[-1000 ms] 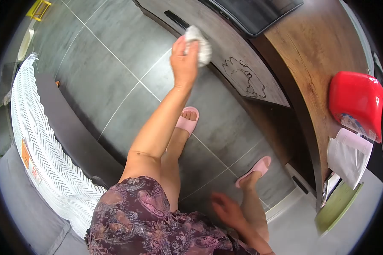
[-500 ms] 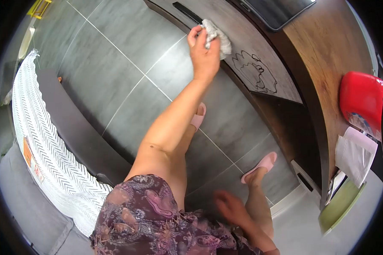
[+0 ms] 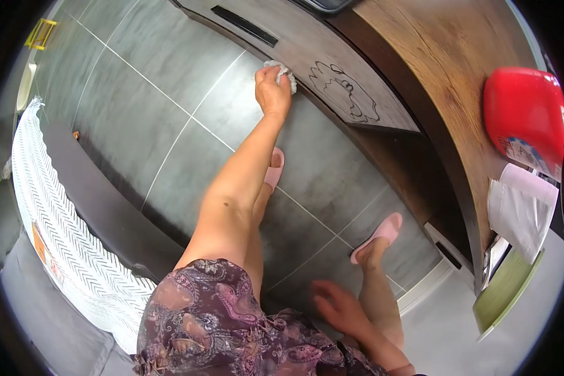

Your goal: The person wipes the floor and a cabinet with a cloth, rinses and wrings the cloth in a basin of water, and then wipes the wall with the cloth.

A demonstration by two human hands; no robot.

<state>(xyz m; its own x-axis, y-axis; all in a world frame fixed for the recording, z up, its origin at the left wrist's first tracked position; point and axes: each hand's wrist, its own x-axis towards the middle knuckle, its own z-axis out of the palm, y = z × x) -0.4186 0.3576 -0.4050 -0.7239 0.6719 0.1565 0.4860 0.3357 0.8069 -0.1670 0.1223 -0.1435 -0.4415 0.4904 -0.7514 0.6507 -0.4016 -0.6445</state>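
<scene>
White cloth [image 3: 291,82] at lower edge of drawer front [image 3: 294,37], contact unclear; near and right of black handle [image 3: 244,26]. Left hand [image 3: 273,94] closed round it, bunched. Right hand [image 3: 339,307] near dress [image 3: 194,313], looks empty, fingers loose. Risk: loose fold snags handle; slack fingers drop cloth onto floor tiles [image 3: 188,62].

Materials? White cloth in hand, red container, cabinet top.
White cloth: likely soft textile, matte; it's bunched and creased.
Red container: probably plastic, glossy; smooth rounded form with bright highlights.
Cabinet top: wood or wood-look laminate, brown with visible grain; can't tell which.
</scene>
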